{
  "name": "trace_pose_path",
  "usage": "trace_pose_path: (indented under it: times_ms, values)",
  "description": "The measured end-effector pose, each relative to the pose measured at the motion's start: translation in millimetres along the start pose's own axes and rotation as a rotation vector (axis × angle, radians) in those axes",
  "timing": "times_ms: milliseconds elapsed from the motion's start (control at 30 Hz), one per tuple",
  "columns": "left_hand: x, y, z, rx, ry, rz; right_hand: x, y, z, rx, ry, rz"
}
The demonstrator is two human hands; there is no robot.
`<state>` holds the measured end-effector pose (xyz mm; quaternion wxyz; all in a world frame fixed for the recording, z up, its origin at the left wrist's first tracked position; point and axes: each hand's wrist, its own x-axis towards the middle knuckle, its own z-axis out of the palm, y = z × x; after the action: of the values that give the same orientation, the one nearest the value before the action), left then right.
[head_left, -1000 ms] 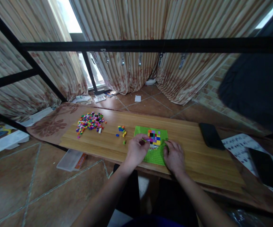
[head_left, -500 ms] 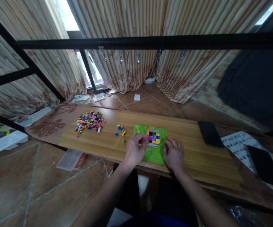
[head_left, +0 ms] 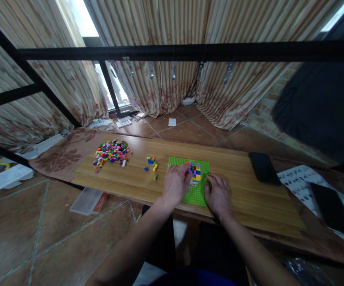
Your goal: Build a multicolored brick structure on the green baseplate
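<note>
A green studded baseplate (head_left: pixel 194 198) lies on the wooden board, bearing a small block of multicoloured toy bricks (head_left: pixel 196 173) with yellow, blue, red, white and purple parts. My left hand (head_left: pixel 176 183) reaches over the left side of this block, its fingertips pinched on a small purple brick (head_left: pixel 187 172) at the block's top. The hand hides part of the block. At the plate's right edge rests my right hand (head_left: pixel 219 194), fingers loosely curved, thumb and forefinger apart. Something dark green shows by its forefinger, too small to make out.
A heap of loose bricks (head_left: pixel 111 151) lies on the left of the wooden board (head_left: pixel 234 214). A few more bricks (head_left: pixel 152 161) are between heap and plate. A black phone (head_left: pixel 265 169) lies right, beside a printed sheet (head_left: pixel 300 182) under another dark device (head_left: pixel 335 208).
My left hand has moved right and slightly up, bringing the purple brick from the block's left side onto or just over its top. My right hand stays almost still.
</note>
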<state>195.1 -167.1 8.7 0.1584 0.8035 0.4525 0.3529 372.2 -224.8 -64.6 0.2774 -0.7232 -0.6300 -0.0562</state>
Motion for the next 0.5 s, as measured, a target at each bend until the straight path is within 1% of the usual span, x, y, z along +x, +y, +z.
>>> trace_pose_path:
  times_ms: [100,233,367,500]
  values:
    - [0.6,1.0,-0.2,0.02,0.001,0.024,0.2,0.2,-0.3,0.003,-0.003,-0.002]
    - [0.5,4.0,-0.2,-0.032,0.018,0.02,0.4,0.3,-0.7,-0.001,-0.008,-0.004]
    - [2.6,2.2,4.6,-0.125,0.047,-0.012,0.4,0.1,-0.8,0.002,-0.009,-0.005]
    - [7.2,-2.3,9.4,-0.235,0.042,-0.071,0.2,0.1,-0.4,-0.007,-0.016,0.008]
